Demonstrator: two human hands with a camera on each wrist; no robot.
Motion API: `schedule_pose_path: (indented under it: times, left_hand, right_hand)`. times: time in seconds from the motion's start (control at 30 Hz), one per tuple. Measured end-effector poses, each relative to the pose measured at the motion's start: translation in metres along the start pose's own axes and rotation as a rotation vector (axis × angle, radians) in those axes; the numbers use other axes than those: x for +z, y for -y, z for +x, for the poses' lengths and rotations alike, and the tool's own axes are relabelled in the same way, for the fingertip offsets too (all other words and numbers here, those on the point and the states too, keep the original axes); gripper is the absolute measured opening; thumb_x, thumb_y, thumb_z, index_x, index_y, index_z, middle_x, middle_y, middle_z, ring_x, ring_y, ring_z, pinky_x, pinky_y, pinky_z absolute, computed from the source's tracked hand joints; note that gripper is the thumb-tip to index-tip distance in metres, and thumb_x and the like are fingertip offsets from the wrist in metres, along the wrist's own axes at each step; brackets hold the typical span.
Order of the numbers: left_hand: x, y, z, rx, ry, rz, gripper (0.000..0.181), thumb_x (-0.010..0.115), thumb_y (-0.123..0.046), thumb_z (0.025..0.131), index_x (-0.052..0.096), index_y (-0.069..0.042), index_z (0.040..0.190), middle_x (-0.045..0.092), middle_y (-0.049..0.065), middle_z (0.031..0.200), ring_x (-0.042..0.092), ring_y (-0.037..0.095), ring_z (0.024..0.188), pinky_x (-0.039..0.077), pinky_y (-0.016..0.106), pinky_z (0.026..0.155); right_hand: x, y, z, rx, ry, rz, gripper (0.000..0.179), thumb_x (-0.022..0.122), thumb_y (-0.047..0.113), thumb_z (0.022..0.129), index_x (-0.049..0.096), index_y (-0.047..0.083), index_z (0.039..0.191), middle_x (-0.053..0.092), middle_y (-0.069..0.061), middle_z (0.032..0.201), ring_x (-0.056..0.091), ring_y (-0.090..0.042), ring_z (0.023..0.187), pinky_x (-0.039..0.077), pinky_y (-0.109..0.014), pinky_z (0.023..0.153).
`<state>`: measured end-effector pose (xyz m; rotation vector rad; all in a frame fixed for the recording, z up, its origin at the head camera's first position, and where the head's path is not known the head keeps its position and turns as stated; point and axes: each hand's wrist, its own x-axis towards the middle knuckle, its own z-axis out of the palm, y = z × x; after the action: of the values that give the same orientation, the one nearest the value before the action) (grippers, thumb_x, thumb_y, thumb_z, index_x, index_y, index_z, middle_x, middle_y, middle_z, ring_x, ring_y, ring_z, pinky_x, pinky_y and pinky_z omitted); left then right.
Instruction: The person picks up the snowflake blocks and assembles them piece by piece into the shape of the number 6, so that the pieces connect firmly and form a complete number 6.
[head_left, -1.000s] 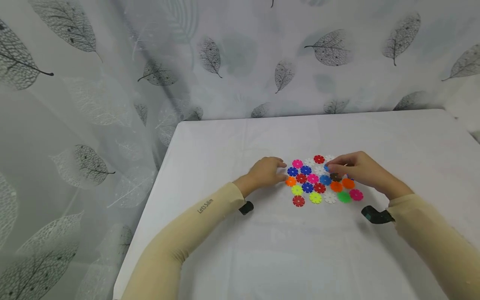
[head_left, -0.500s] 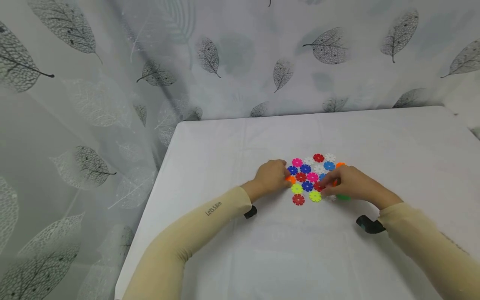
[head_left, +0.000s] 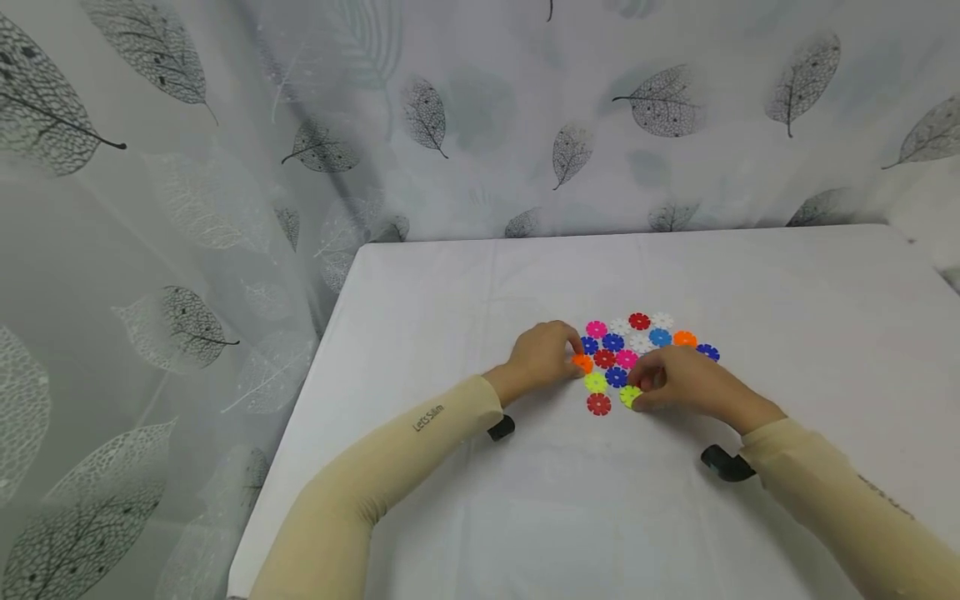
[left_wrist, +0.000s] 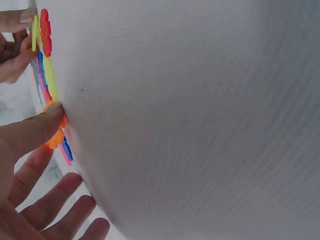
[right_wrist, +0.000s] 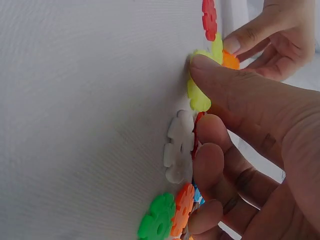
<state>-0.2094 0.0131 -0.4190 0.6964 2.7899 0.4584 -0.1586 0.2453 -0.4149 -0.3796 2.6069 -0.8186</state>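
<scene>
Flower-shaped plastic discs in several colours lie in a cluster on the white table. At the cluster's left edge my left hand pinches an orange disc between thumb and index finger; its other fingers are spread. My right hand pinches a yellow disc at the cluster's front, and that disc is tipped up off the table. Under the right fingers lie a white disc and a green disc, both hidden in the head view. A red disc and another yellow disc lie between the hands.
A white cloth covers the table. Behind it and on the left hangs a grey curtain with leaf prints. Dark wrist cameras stick out below both sleeves.
My right hand has moved from the cluster's back right towards its front and now pinches the yellow disc. The left hand has come right, onto the orange disc.
</scene>
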Motion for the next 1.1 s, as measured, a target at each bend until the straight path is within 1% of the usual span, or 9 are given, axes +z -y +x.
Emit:
schedule_pose_path:
  times: [0.17,0.33,0.47,0.57,0.7,0.8,0.9,0.97,1.1]
  left_hand:
    - [0.003,0.005,-0.004,0.024,-0.031,-0.050,0.023,0.081,-0.031,0.088,0.071,-0.019,0.103,0.069,-0.006,0.106,0.059,0.011,0.094,0.049,0.024,0.084]
    - [0.001,0.011,-0.008,0.052,-0.055,-0.149,0.014,0.076,-0.024,0.093,0.071,-0.017,0.103,0.070,-0.007,0.100,0.059,0.009,0.091,0.048,0.023,0.083]
    - [-0.004,0.018,-0.009,0.054,-0.087,-0.317,0.010,0.076,-0.020,0.093,0.073,-0.015,0.102,0.069,-0.009,0.092,0.061,0.007,0.086,0.049,0.021,0.077]
    - [-0.008,0.024,-0.010,0.047,-0.097,-0.510,0.010,0.075,-0.018,0.094,0.075,-0.014,0.103,0.069,-0.009,0.086,0.066,0.010,0.082,0.051,0.023,0.071]
    - [-0.014,0.029,-0.015,0.026,-0.066,-0.734,0.015,0.074,-0.018,0.095,0.077,-0.012,0.108,0.073,-0.007,0.085,0.074,0.018,0.082,0.050,0.029,0.071]
    - [-0.017,0.031,-0.020,-0.011,-0.023,-0.874,0.021,0.074,-0.018,0.095,0.077,-0.008,0.113,0.075,-0.003,0.088,0.075,0.021,0.083,0.051,0.027,0.081]
    - [-0.019,0.032,-0.023,-0.046,0.020,-0.986,0.025,0.073,-0.015,0.095,0.075,-0.004,0.117,0.076,0.001,0.092,0.076,0.022,0.083,0.053,0.025,0.088]
    - [-0.019,0.034,-0.024,-0.059,0.040,-1.032,0.026,0.072,-0.012,0.095,0.074,-0.002,0.118,0.076,0.003,0.094,0.075,0.021,0.082,0.055,0.026,0.088]
    - [-0.016,0.037,-0.025,-0.064,0.060,-1.063,0.023,0.071,-0.011,0.096,0.074,-0.002,0.117,0.076,0.005,0.095,0.075,0.022,0.079,0.059,0.032,0.083]
  right_hand:
    - [0.001,0.000,0.001,-0.019,-0.001,-0.007,0.031,0.089,0.026,0.078,0.075,0.013,0.101,0.063,0.001,0.085,0.057,-0.020,0.083,0.053,-0.032,0.069]
    - [0.002,0.001,0.003,-0.044,0.002,0.006,0.026,0.088,0.023,0.080,0.072,0.012,0.097,0.062,0.001,0.082,0.057,-0.020,0.079,0.053,-0.033,0.068]
    - [0.003,0.001,0.007,-0.065,0.009,0.028,0.023,0.085,0.022,0.083,0.073,0.012,0.099,0.064,0.001,0.084,0.059,-0.020,0.080,0.055,-0.032,0.069]
    - [0.003,0.002,0.010,-0.078,-0.002,0.042,0.022,0.083,0.023,0.086,0.074,0.012,0.103,0.068,0.003,0.088,0.062,-0.018,0.083,0.055,-0.031,0.072]
    - [0.000,0.007,0.014,-0.099,-0.067,0.120,0.023,0.081,0.024,0.088,0.075,0.009,0.105,0.072,0.002,0.091,0.067,-0.019,0.082,0.057,-0.030,0.071]
    - [-0.002,0.013,0.017,-0.125,-0.146,0.201,0.025,0.079,0.024,0.090,0.075,0.007,0.109,0.074,-0.002,0.094,0.071,-0.022,0.086,0.058,-0.027,0.072]
    - [-0.003,0.019,0.022,-0.141,-0.215,0.253,0.028,0.077,0.025,0.093,0.074,0.006,0.113,0.075,-0.005,0.099,0.073,-0.025,0.092,0.059,-0.027,0.076]
    - [-0.002,0.021,0.025,-0.140,-0.238,0.284,0.030,0.076,0.027,0.093,0.073,0.006,0.115,0.075,-0.007,0.101,0.073,-0.027,0.095,0.059,-0.029,0.078]
    - [0.001,0.024,0.029,-0.138,-0.252,0.339,0.032,0.075,0.027,0.094,0.071,0.005,0.117,0.075,-0.010,0.103,0.073,-0.027,0.096,0.059,-0.031,0.081]
